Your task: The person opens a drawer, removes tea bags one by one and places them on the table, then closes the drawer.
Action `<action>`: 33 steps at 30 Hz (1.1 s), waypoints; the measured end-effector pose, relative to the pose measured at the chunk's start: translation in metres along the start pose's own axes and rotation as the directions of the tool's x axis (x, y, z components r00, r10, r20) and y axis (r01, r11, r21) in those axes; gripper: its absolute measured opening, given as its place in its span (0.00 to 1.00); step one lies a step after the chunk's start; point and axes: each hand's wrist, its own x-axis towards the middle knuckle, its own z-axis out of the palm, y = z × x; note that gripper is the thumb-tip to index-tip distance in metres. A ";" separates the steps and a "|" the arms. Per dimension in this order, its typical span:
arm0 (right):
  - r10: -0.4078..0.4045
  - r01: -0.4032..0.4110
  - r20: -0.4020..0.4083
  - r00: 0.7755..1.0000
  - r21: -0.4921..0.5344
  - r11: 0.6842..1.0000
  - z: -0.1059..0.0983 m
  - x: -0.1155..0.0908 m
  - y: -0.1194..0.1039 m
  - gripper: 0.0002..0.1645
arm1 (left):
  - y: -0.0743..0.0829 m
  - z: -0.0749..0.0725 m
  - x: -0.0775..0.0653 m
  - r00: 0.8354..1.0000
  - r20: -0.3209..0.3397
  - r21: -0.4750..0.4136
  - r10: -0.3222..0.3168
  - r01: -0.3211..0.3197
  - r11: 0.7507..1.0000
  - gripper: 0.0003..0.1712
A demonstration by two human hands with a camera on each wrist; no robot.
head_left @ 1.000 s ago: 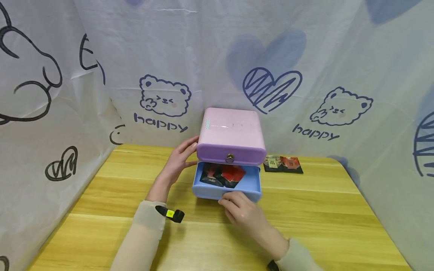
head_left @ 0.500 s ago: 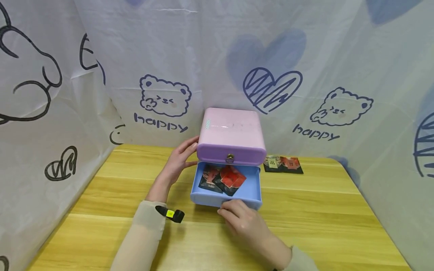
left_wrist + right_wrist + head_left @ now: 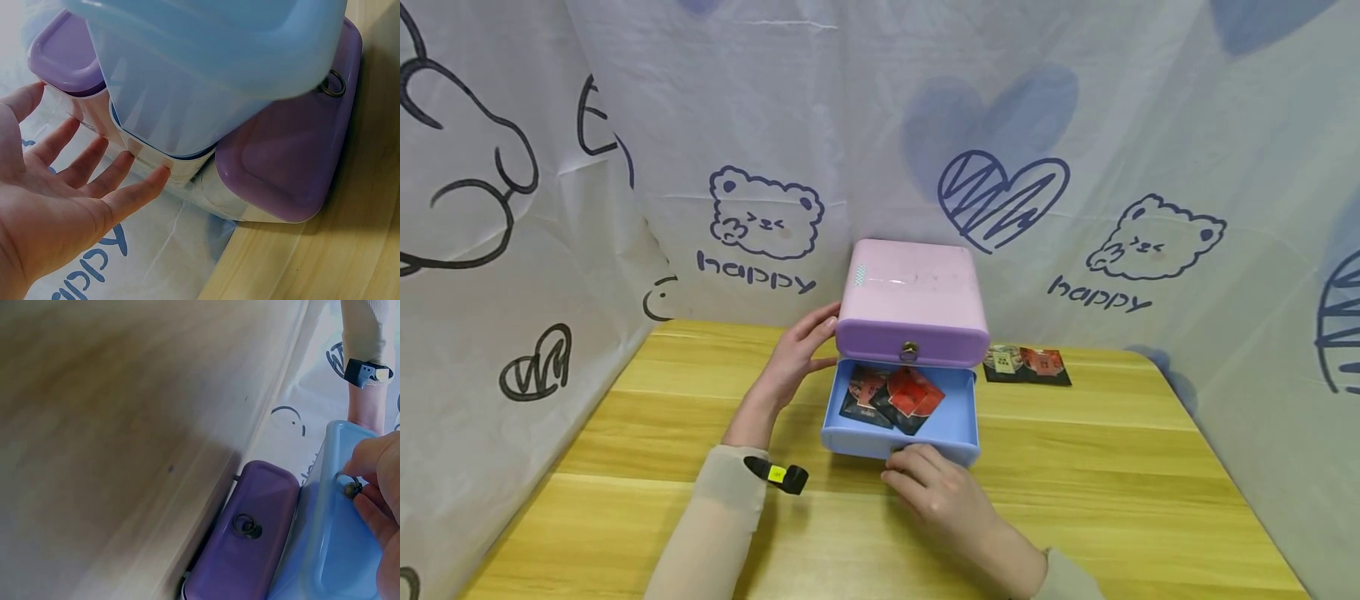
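Observation:
A small drawer cabinet (image 3: 917, 287) with a pink top stands at the back of the table. Its blue drawer (image 3: 958, 404) sticks out below a purple top drawer (image 3: 865, 340). Two dark sachets with red labels, a front one (image 3: 912, 402) overlapping a rear one (image 3: 859, 408), lie inside. My right hand (image 3: 943, 496) is at the blue drawer's front, pinching its ring pull (image 3: 351, 485) between thumb and fingers. My left hand (image 3: 69, 200) has its fingers spread, fingertips resting against the cabinet's side.
Right of the cabinet, more dark sachets (image 3: 1028, 365) lie on the wooden table (image 3: 1112, 483). A lower purple drawer (image 3: 281, 156) with a ring sits under the blue one. A printed cloth (image 3: 880, 125) hangs behind and at the sides.
The blue drawer came further out toward me with my right hand, and the sachets inside show more fully. Over the last half second it stays nearly still. My left hand has not moved.

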 end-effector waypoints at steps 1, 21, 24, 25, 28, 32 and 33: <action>0.001 -0.001 0.001 1.000 -0.001 1.000 0.000 0.000 0.000 0.17 | 0.000 0.000 0.000 1.000 -0.001 0.000 -0.001 0.001 1.000 0.34; -0.011 0.010 -0.170 0.985 -0.003 1.000 -0.039 0.026 0.013 0.14 | 0.005 0.003 -0.003 1.000 -0.007 -0.003 -0.003 0.003 1.000 0.34; 0.030 -0.031 -0.107 0.994 -0.006 1.000 -0.046 0.030 0.019 0.12 | 0.005 0.002 -0.003 1.000 -0.008 -0.005 -0.003 0.003 1.000 0.33; 0.050 -0.051 -0.073 0.996 -0.005 0.999 -0.047 0.031 0.021 0.11 | 0.005 0.002 -0.003 1.000 -0.008 -0.006 -0.003 0.003 1.000 0.33; 0.127 -0.126 0.043 0.991 -0.017 0.992 -0.052 0.034 0.027 0.15 | 0.004 0.002 -0.002 1.000 -0.005 -0.009 -0.004 0.004 1.000 0.33; 0.245 -0.235 0.217 0.945 -0.069 0.969 -0.058 0.040 0.033 0.25 | 0.004 0.001 -0.002 1.000 0.000 -0.006 -0.006 0.006 1.000 0.34; 0.271 -0.260 0.259 0.927 -0.074 0.963 -0.060 0.043 0.034 0.27 | 0.004 0.001 -0.003 1.000 -0.002 -0.006 -0.008 0.008 1.000 0.33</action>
